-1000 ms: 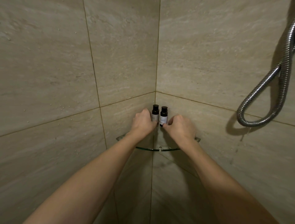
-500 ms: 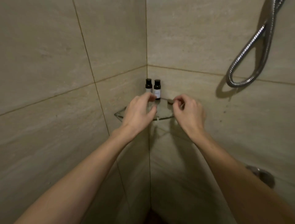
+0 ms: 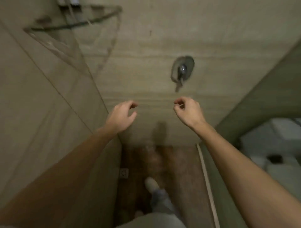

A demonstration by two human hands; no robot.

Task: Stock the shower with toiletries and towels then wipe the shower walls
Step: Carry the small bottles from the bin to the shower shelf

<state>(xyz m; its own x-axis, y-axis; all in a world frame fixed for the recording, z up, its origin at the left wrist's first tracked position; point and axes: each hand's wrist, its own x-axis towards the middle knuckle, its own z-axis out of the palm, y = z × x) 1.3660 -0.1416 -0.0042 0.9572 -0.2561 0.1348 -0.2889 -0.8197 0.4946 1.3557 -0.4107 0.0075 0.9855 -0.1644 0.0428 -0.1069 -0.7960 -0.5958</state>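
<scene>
The frame is blurred. At the far left, high on the beige stone-look tiled left wall (image 3: 32, 97), a curved clear glass corner shelf (image 3: 73, 25) sits in the corner where that wall meets the far wall (image 3: 146, 40). Its rounded front edge faces out into the stall. Two small dark containers (image 3: 75, 2) stand at the back of the shelf, cut off by the top edge and too smeared to read.

Well below the shelf, the left hand (image 3: 121, 117) hangs in open air with its fingers loosely curled and nothing in them, clear of both walls. Below it, on the brown shower floor (image 3: 179, 162), a small square drain (image 3: 124, 173) lies against the foot of the left wall, and a pale shoe (image 3: 151, 183) stands just right of it.

The right hand (image 3: 189, 112) is level with the left, well apart from it, fingers loosely curled and holding nothing. A round metal shower valve with a lever (image 3: 182, 70) is on the far wall above it, not touched.

To the right, a pale sill strip (image 3: 206, 179) runs near to far along the floor's edge.
</scene>
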